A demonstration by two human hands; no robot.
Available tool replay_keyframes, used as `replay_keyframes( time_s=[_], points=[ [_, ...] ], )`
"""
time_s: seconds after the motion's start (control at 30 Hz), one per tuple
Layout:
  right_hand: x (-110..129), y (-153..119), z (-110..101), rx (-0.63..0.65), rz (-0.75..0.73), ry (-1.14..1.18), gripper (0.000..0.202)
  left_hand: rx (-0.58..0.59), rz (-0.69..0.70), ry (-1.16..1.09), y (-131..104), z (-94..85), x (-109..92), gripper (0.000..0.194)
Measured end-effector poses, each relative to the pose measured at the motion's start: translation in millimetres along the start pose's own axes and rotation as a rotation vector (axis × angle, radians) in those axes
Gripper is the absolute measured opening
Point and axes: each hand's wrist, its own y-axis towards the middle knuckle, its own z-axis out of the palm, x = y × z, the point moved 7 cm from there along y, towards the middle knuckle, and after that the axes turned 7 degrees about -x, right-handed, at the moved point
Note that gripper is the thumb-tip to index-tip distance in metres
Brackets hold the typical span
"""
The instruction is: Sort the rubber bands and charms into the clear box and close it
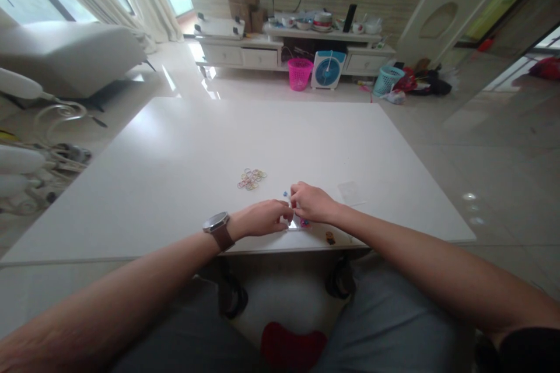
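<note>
A small clear plastic box [294, 227] with bits of pink and blue things [304, 223] in or beside it lies near the table's front edge. My left hand [265, 217], with a watch on the wrist, has its fingers curled against the box's left side. Over the far side of the box, my right hand [312, 203] is closed in a pinch; what its fingertips hold is hidden. A tiny blue piece [285, 193] lies just beyond the fingers. Left of it is a loose pile of thin coloured rubber bands [251, 179].
A clear plastic lid-like piece [349, 191] lies right of my right hand. A small yellow and black figure [329, 238] sits near the front edge of the white table [210, 134]. Beyond the table stand a pink basket [300, 74] and a blue fan [328, 69].
</note>
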Motion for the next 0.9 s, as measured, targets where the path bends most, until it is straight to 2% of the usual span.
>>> replay_keyframes(
  time_s=[0.5, 0.67, 0.9],
  points=[
    [-4.8, 0.6, -0.8, -0.064, 0.008, 0.102, 0.013, -0.018, 0.005, 0.022, -1.2, 1.1, 2.3, 0.025],
    [-1.2, 0.4, -1.0, -0.028, 0.009, 0.049, 0.02, -0.014, 0.002, 0.017, -0.9, 0.4, 0.8, 0.024],
    [-4.5, 1.3, 4.9, 0.017, -0.012, 0.03, 0.014, 0.002, 0.004, 0.001, -1.2, 1.5, 0.3, 0.018]
  ],
)
